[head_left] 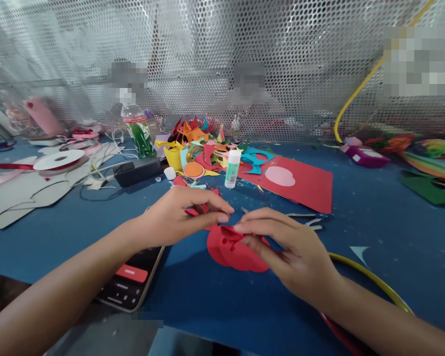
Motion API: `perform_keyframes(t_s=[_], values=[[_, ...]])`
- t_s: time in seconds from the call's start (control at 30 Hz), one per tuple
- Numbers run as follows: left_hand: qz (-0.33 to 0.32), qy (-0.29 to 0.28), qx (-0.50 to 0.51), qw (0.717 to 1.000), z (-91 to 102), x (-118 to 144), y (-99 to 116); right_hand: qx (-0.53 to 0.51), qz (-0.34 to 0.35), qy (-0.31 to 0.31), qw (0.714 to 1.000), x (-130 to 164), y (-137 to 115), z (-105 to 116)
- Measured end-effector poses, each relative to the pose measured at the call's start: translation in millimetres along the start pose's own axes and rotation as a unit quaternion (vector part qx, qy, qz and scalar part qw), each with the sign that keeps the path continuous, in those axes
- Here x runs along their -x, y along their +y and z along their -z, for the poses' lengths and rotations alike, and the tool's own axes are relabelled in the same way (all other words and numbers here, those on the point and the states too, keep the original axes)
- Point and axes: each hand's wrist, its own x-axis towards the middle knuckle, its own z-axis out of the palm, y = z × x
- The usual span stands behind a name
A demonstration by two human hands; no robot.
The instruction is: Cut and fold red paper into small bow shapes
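A red paper cutout (235, 249) is held flat on the blue table (374, 222), directly between and under both hands. The left hand (178, 215) is closed to a pinch, thumb and forefinger meeting at the cutout's upper edge, with further red scraps visible beneath the palm. The right hand (285, 247) is nearly closed as well; its fingertips (241, 228) are pressed on a small folded red piece at the same upper edge, just touching the left fingertips. The rounded lower edge of the cutout is left exposed toward the body.

Under the left wrist, a phone (131, 282) is found overhanging the near table edge. Just beyond the right hand, metal tools (304, 217) are laid, and past them a red sheet (300, 185). A glue stick (232, 169) is stood upright beyond both hands, before a pile of coloured paper scraps (203, 148). Bare table is available outward of the right hand; a yellow cord (371, 279) is curved beside the right wrist.
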Motion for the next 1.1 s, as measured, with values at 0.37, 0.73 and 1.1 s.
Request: perform_keyframes(t_s=[0.37,0.73,1.1], values=[[0.031,-0.091,0.026,0.995,-0.8,0,8,-0.054,-0.053,-0.025,0.997,0,-5,-3],[0.031,-0.044,-0.060,0.997,-4.6,4,18,0.033,-0.056,0.007,0.998,-1,-2,-4],[0.016,-0.041,-0.062,0.997,-7.6,5,14,0.015,-0.033,-0.020,0.999,0,-3,-3]])
